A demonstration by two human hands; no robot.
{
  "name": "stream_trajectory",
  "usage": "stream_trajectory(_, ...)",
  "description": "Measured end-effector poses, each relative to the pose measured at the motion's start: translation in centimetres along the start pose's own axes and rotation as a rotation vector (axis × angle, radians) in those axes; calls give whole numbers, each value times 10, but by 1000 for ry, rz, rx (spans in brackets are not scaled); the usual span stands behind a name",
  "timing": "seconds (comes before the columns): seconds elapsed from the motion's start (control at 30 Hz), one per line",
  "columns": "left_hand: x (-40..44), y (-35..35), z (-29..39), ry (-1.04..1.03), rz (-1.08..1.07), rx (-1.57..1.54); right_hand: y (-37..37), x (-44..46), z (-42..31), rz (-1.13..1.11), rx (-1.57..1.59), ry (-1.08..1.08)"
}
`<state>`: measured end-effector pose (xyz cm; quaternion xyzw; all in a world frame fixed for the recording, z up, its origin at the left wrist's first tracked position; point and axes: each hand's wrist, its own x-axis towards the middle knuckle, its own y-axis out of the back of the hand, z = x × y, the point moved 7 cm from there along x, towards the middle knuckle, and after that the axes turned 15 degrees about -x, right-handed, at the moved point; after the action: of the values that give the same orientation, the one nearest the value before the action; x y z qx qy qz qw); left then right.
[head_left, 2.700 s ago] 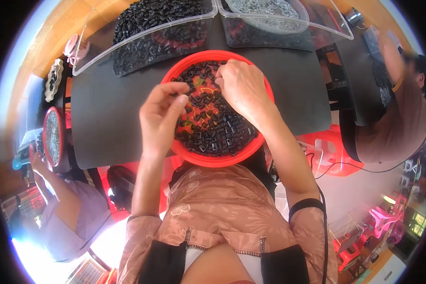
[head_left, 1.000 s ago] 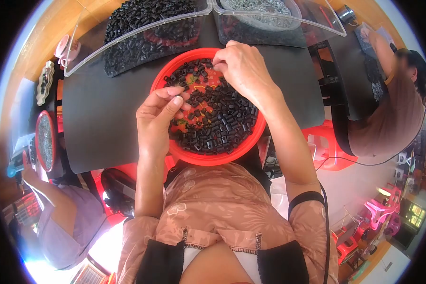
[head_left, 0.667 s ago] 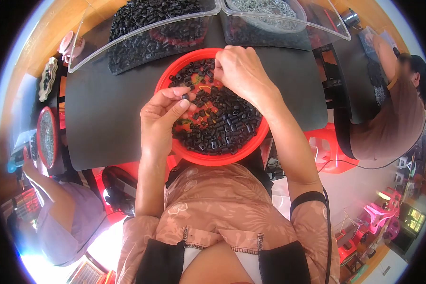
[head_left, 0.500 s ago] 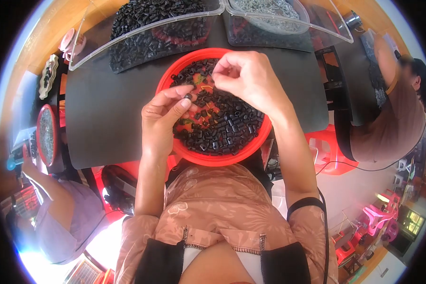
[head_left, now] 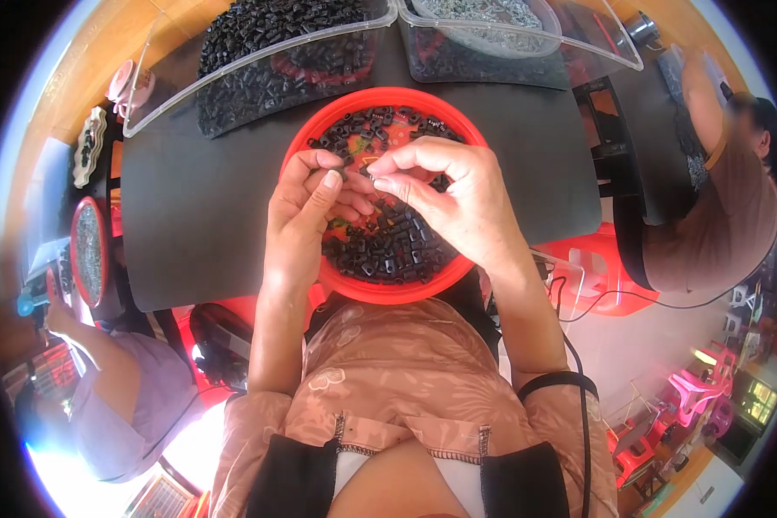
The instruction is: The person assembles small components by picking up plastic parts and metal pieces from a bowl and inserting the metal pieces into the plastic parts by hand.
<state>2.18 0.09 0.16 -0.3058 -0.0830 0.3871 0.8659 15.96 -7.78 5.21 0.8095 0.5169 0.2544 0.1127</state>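
A red round basin (head_left: 479, 250) in front of me holds a heap of small black plastic pieces (head_left: 397, 246), several with holes through them. My left hand (head_left: 306, 198) is over the basin's left side, with thumb and index finger closed on one small black plastic piece (head_left: 339, 170). Just to its right, my right hand (head_left: 445, 186) pinches thumb and fingertips together close to that piece. Whatever lies between those fingertips is too small to make out. The two hands' fingertips nearly meet.
Behind the basin on the dark table (head_left: 190, 224), one clear bin (head_left: 298, 73) holds many black pieces. Another clear bin (head_left: 492, 65) has a bowl of silvery small parts (head_left: 492, 26). Other people (head_left: 708, 198) sit at both sides. A cable (head_left: 647, 304) runs at right.
My right hand has come down and left from above the basin's far side to the left hand's fingertips. My left hand has shifted slightly and still holds the black piece.
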Motion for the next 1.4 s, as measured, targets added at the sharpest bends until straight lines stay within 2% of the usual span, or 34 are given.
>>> stream_trajectory(0.23, 0, -5, -3, 26, -2, 60, -3, -6, -3, 11, -74, 52)
stream_trajectory(0.33, -3, -8, -5, 37, -23, 45, -4, -8, -3, 17, -50, -9)
stream_trajectory(0.43, -7, -13, -6, 44, -16, 62, -5, -9, -4, 59, -81, 51)
stream_trajectory(0.6, -10, -12, -8, -15, 21, 166, -6, -13, -2, 42, 2, -18)
stream_trajectory(0.73, -16, -8, -17, 72, 11, -39, -16, -16, 11, -57, 260, -154)
stream_trajectory(0.83, -19, -12, -21, 177, -81, -267, -22, -18, 15, -241, 472, -292)
stream_trajectory(0.97, -19, -7, -15, 140, -78, -370, -6, -4, 20, -96, 88, -245)
stream_trajectory(1.0, -17, -5, -14, 126, -103, -378, 2, 6, 14, -29, -156, -94)
stream_trajectory(1.1, -15, 6, -12, 75, -80, -402, -7, 21, 26, 30, -617, -11)
stream_trajectory(1.3, -18, 10, -15, 129, -35, -445, -47, 39, 33, -99, -1003, 98)
stream_trajectory(1.4, -16, 11, -16, 132, -69, -469, -53, 44, 35, -171, -1036, 79)
